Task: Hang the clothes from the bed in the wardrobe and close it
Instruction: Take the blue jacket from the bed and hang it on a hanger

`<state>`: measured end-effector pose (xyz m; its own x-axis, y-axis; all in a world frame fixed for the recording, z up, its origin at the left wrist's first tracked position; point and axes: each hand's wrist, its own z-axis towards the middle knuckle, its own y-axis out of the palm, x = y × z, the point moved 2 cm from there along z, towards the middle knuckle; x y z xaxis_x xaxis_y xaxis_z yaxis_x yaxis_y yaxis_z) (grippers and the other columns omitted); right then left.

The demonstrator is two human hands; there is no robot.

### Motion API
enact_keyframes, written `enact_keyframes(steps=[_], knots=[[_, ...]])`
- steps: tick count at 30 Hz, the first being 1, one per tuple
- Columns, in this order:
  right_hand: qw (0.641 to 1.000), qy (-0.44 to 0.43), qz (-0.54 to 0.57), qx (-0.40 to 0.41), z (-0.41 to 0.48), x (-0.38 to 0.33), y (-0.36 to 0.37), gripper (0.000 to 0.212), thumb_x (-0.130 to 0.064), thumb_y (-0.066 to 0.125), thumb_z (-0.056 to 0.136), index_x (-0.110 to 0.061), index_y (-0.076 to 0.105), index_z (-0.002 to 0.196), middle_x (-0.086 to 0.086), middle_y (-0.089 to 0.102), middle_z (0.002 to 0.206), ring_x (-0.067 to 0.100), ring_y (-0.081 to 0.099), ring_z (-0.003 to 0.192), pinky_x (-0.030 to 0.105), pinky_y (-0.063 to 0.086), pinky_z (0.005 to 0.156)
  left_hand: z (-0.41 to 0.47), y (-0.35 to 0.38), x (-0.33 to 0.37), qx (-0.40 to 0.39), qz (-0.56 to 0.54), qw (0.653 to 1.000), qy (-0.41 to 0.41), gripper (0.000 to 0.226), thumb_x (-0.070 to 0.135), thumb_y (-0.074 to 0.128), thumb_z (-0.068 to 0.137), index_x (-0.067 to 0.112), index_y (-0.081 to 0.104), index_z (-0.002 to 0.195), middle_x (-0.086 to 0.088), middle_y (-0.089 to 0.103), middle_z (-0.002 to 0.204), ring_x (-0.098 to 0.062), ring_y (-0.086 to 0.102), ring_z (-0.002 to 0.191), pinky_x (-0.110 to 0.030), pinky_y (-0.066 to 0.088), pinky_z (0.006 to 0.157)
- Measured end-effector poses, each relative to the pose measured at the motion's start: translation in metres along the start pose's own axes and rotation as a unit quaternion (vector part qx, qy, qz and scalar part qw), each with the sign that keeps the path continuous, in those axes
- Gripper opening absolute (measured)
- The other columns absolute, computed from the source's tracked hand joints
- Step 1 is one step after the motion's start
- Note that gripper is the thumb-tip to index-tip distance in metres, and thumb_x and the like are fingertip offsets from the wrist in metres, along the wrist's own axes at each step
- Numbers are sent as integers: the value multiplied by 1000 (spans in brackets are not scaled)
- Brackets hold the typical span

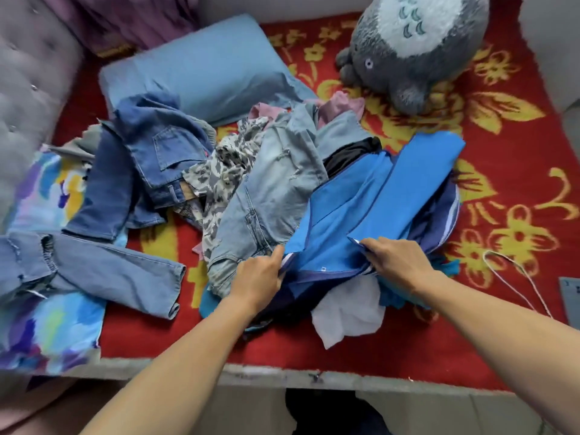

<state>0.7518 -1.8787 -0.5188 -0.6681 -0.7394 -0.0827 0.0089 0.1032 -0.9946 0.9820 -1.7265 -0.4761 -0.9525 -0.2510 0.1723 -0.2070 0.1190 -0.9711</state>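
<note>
Early stage, I judge: left hand and right hand pinch the blue jacket lower centre; clothes pile unhung, no wardrobe visible.

We list: a bed under a red bedspread with yellow flowers, at centre; grey tufted headboard at 9 o'clock; blue pillow and purple cloth at 11; grey plush toy at 1; pale floor at 6. Soft, even light.
</note>
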Motion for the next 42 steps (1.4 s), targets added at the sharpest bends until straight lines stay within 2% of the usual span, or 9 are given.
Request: enact_keyframes(steps=[8,14,20,22,25,27,29,35,42], knots=[[983,-78,17,164,21,-52,-188,47,-48,37,88,-16,55,59,3,63,57,29,61,48,31,40,39,-55,-182,-18,89,86,989,80,18,27,61,86,10,57,91,-15,68,82,-38,63,77,-36,36,57],[966,-183,-17,180,25,-119,-324,82,-90,13,69,-22,57,82,4,69,78,32,66,76,33,39,58,-136,-295,-45,204,169,962,71,74,71,25,88,14,50,49,-7,56,47,-31,56,46,-29,36,42],[907,-372,-57,187,17,-211,-390,70,-84,46,70,-26,53,109,-2,69,91,28,65,85,33,35,62,-257,-351,-48,209,275,938,7,80,88,16,72,16,37,47,-5,51,44,-25,55,43,-25,26,40],[872,-437,-64,214,9,-236,-395,50,-67,54,83,-22,55,104,-2,69,94,29,66,88,33,37,61,-299,-348,-40,163,323,932,-32,69,78,40,74,14,48,51,-7,58,49,-26,60,47,-24,37,39],[789,-536,-47,296,-11,-275,-388,30,-40,70,81,-19,55,96,-1,69,83,26,68,67,28,38,45,-359,-333,-36,79,266,938,-207,35,45,56,85,12,65,87,-12,69,92,-34,64,91,-36,48,71],[758,-573,-21,310,-28,-306,-380,22,-36,57,81,-20,60,95,-1,67,83,24,67,66,28,42,43,-408,-326,-30,107,208,921,-310,20,32,57,85,14,64,89,-9,68,98,-33,62,96,-36,45,72],[743,-591,-25,312,-45,-345,-371,30,-36,42,81,-21,66,92,0,67,85,25,65,76,32,46,54,-462,-322,-17,163,168,895,-380,15,29,59,82,15,64,84,-7,68,91,-33,63,89,-36,47,67],[751,-590,12,297,-137,-461,-388,22,-16,83,60,-17,68,76,9,58,81,31,60,75,31,41,48,-597,-310,43,229,147,829,-489,18,28,52,92,13,61,96,-4,57,100,-30,60,89,-36,45,69],[732,-631,79,245,-252,-575,-399,28,-41,42,98,-24,60,113,5,65,108,36,64,94,34,35,62,-735,-282,94,274,151,753,-579,17,21,47,96,15,58,107,-1,54,104,-28,58,91,-38,46,73]])
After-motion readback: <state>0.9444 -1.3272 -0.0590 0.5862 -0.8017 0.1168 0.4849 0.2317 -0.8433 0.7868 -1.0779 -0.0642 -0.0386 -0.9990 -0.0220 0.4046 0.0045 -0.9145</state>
